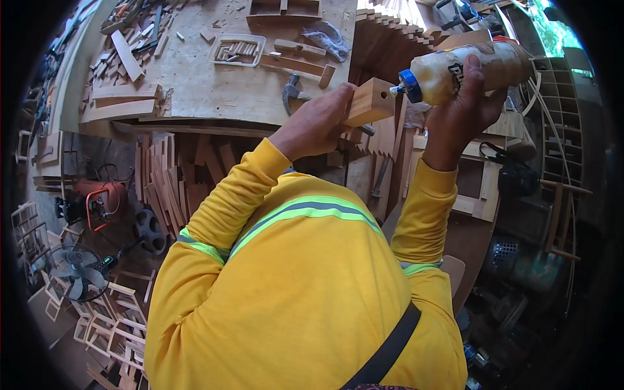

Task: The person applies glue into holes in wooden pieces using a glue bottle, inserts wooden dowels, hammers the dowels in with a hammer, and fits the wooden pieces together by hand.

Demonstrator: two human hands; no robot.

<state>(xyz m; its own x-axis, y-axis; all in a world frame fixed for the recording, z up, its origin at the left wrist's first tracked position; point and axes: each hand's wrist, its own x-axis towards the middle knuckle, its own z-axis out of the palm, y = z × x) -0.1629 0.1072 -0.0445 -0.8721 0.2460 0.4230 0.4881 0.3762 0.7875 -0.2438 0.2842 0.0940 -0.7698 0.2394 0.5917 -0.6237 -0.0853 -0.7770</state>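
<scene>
My left hand [320,123] is closed around a squared wooden block [370,103], whose end with a round dark hole faces right. In my right hand [463,107] is a large glue bottle [473,70] with a blue cap [410,86], lying on its side. Its whitish nozzle tip points left, close to the holed end of the block; whether they touch I cannot tell. Just left of the block, a claw hammer [292,91] lies on the workbench, its handle partly hidden behind my left hand.
On the workbench [188,71] are a white tray [260,57] of dowels, wooden pieces [299,64], a plastic bag [327,40] and offcuts [127,55]. Below left stand a red compressor [104,198] and a fan [77,270]. Stacked boards [166,188] lean under the bench.
</scene>
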